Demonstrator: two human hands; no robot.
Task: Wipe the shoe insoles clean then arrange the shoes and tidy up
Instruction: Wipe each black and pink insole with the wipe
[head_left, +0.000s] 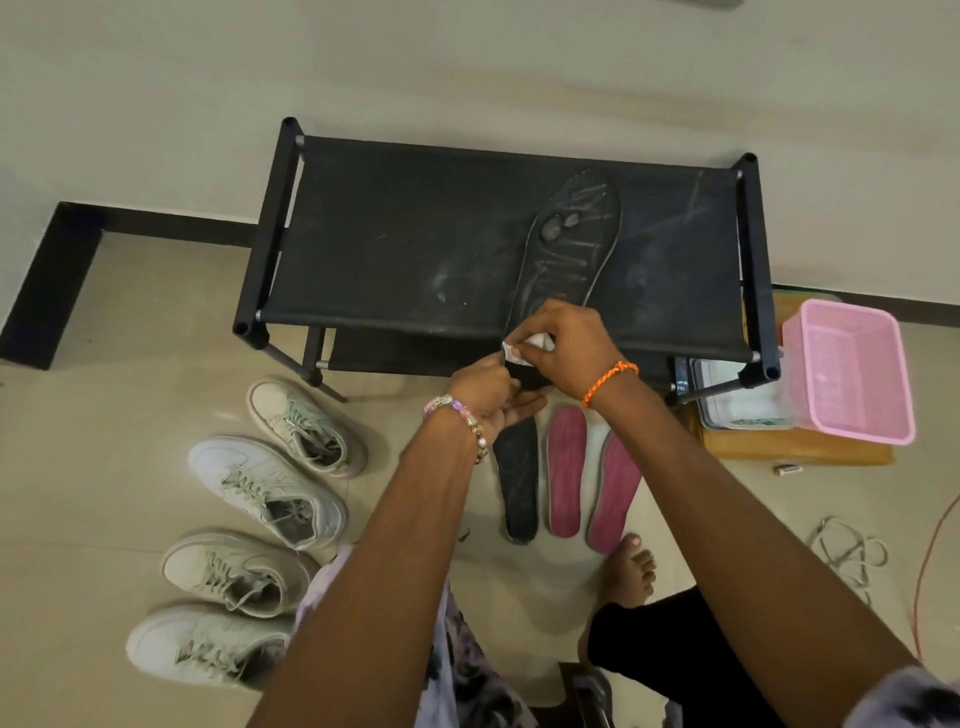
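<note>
A long black insole (566, 244) lies on the top of the black shoe rack (415, 234), its heel end hanging over the front edge. My left hand (488, 389) grips that heel end from below. My right hand (566, 343) is closed on a white wipe (524, 348) pressed against the same end. On the floor below lie another black insole (517, 483) and two pink insoles (566, 467) (613, 493) side by side. Several pale sneakers (265, 488) stand in a column at the left.
A pink plastic basket (852, 369) sits at the right on a wooden board (789, 447), beside a wipe pack (737, 395). Loose white laces (847, 551) and an orange cord (930, 561) lie on the floor at the right. A bare foot (628, 571) rests near the pink insoles.
</note>
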